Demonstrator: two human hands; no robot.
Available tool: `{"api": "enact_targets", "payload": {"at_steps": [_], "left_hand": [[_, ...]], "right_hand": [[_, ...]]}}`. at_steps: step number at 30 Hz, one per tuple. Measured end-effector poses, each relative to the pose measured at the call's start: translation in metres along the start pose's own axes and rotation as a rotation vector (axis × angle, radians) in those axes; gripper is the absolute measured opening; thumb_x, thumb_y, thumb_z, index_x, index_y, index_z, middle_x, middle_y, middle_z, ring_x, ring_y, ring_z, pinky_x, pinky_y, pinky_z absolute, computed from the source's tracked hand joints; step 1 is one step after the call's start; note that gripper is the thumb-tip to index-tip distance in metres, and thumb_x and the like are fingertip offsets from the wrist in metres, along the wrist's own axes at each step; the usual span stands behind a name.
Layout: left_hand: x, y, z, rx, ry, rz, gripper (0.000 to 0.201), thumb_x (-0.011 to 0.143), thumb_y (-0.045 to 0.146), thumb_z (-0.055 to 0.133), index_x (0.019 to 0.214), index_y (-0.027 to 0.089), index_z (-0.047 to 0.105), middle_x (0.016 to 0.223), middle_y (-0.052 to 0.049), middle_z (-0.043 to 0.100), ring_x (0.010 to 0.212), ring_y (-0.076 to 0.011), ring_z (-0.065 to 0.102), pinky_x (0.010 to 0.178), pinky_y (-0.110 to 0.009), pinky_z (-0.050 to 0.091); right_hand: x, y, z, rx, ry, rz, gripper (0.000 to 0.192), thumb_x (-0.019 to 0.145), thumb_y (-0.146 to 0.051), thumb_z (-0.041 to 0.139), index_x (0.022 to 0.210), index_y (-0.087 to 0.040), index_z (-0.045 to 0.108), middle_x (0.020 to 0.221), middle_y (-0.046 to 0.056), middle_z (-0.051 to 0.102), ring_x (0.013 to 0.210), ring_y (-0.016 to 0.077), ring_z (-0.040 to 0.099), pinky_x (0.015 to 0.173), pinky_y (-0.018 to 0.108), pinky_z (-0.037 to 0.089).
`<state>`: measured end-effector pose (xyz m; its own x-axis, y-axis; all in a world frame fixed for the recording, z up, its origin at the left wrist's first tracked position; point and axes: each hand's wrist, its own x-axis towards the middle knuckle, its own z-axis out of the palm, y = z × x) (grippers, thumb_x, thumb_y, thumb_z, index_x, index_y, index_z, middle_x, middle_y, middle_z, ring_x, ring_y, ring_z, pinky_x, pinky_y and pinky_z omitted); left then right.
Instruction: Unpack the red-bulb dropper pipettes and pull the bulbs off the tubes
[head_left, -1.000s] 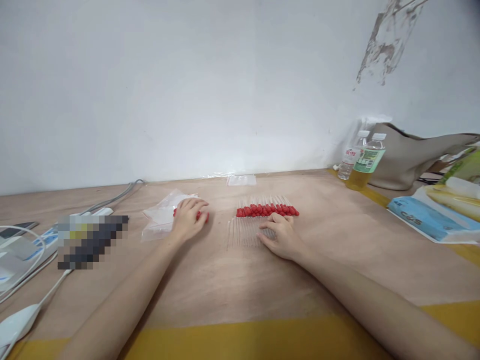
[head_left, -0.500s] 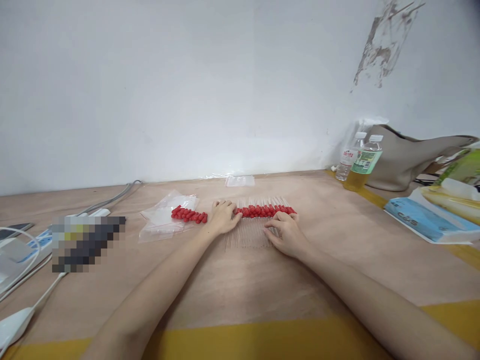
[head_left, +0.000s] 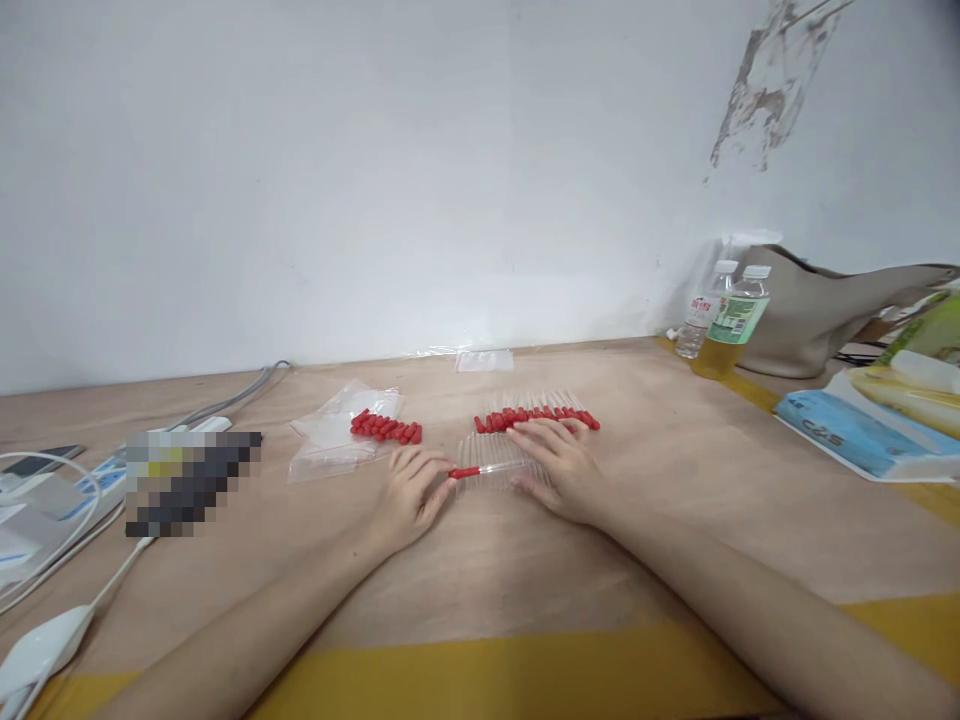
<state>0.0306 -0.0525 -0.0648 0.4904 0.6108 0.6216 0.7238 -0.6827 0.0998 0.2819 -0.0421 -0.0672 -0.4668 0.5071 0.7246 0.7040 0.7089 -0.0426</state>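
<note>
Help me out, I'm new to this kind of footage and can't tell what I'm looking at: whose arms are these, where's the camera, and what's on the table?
There is no machine here. The camera sits on a person's head and looks forward and down, so the two bare arms are that person's own.

The left hand pinches a clear tube with a red cap, lying sideways. The right hand rests flat on a row of clear tubes; behind it lies a row of red-capped tubes.

On the wooden table there is also a small heap of red caps on a clear plastic bag. Cables lie at the left, two bottles and a bag at the right.
</note>
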Motion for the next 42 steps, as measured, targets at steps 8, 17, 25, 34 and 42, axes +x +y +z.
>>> {"api": "enact_targets", "payload": {"at_steps": [8, 17, 25, 34, 42], "left_hand": [[-0.004, 0.004, -0.002, 0.018, 0.029, 0.114, 0.016, 0.082, 0.023, 0.048, 0.095, 0.021, 0.056, 0.095, -0.004, 0.062, 0.091, -0.0176, 0.050, 0.083, -0.036, 0.034], [0.007, 0.021, 0.006, 0.110, -0.113, 0.180, 0.018, 0.085, 0.026, 0.041, 0.084, 0.019, 0.058, 0.079, -0.004, 0.061, 0.081, -0.0174, 0.048, 0.083, -0.037, 0.031], [0.006, 0.024, -0.001, 0.108, -0.214, 0.221, 0.026, 0.086, 0.026, 0.034, 0.068, 0.018, 0.051, 0.066, -0.001, 0.055, 0.069, -0.0153, 0.042, 0.080, -0.037, 0.030], [-0.001, 0.016, -0.003, 0.014, -0.265, 0.155, 0.026, 0.088, 0.026, 0.031, 0.070, 0.018, 0.049, 0.067, -0.002, 0.054, 0.072, -0.0156, 0.045, 0.079, -0.036, 0.031], [0.008, -0.042, -0.036, 0.074, -0.009, -0.338, 0.030, 0.088, 0.026, 0.024, 0.092, 0.019, 0.052, 0.087, -0.005, 0.054, 0.083, -0.0175, 0.051, 0.075, -0.031, 0.039]], "right_hand": [[-0.006, -0.018, 0.012, 0.087, -0.120, -0.077, 0.023, 0.087, -0.030, 0.041, 0.100, -0.024, 0.059, 0.068, 0.000, 0.060, 0.073, 0.0136, 0.048, 0.086, 0.038, 0.021], [-0.003, -0.033, 0.014, 0.246, -0.167, -0.011, 0.027, 0.088, -0.026, 0.036, 0.079, -0.018, 0.060, 0.064, 0.001, 0.059, 0.065, 0.0121, 0.044, 0.075, 0.032, 0.023], [-0.004, -0.029, 0.009, 0.064, -0.055, -0.243, 0.023, 0.088, -0.022, 0.038, 0.076, -0.018, 0.058, 0.056, -0.002, 0.053, 0.061, 0.0112, 0.037, 0.069, 0.031, 0.023], [-0.009, -0.013, -0.004, -0.059, -0.066, -0.421, 0.024, 0.088, -0.014, 0.035, 0.094, -0.022, 0.057, 0.061, -0.001, 0.053, 0.066, 0.0120, 0.041, 0.075, 0.031, 0.025], [0.006, 0.028, -0.016, -0.069, 0.022, 0.197, 0.025, 0.085, -0.025, 0.040, 0.096, -0.021, 0.062, 0.073, 0.003, 0.063, 0.071, 0.0141, 0.050, 0.079, 0.035, 0.022]]}}
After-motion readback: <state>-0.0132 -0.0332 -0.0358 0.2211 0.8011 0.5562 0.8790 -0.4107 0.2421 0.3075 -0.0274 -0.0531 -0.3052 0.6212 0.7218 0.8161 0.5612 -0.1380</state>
